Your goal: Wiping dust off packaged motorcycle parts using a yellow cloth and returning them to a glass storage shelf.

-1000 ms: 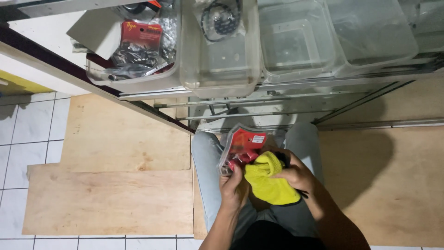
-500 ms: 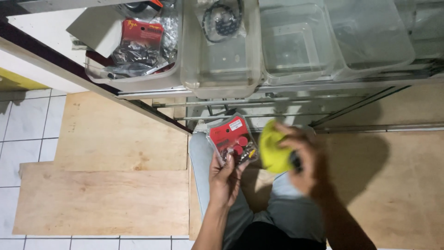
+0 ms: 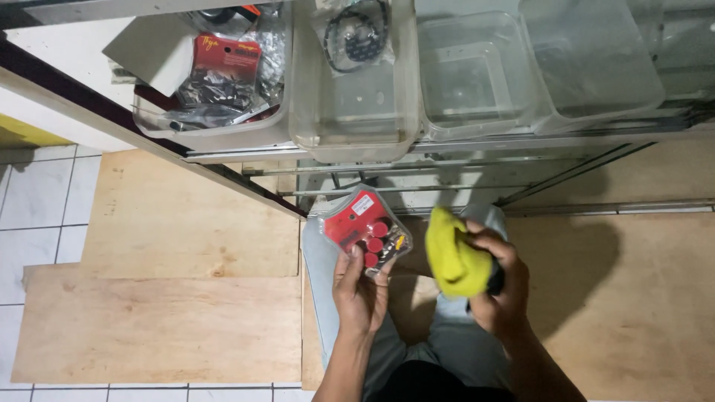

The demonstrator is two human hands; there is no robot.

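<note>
1. Plywood sheets lie over a white tiled floor (tiles show at the left edge).
2. A glass shelf on a metal frame carries clear plastic bins, one full of packaged parts.
3. Light is dim and warm.

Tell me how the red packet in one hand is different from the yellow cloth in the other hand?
The red packet is flat, stiff and shiny with clear plastic; the yellow cloth is soft and bunched up. The left hand pinches the packet by its lower edge; the right hand wraps around the cloth. Both are held up above the lap.
</note>
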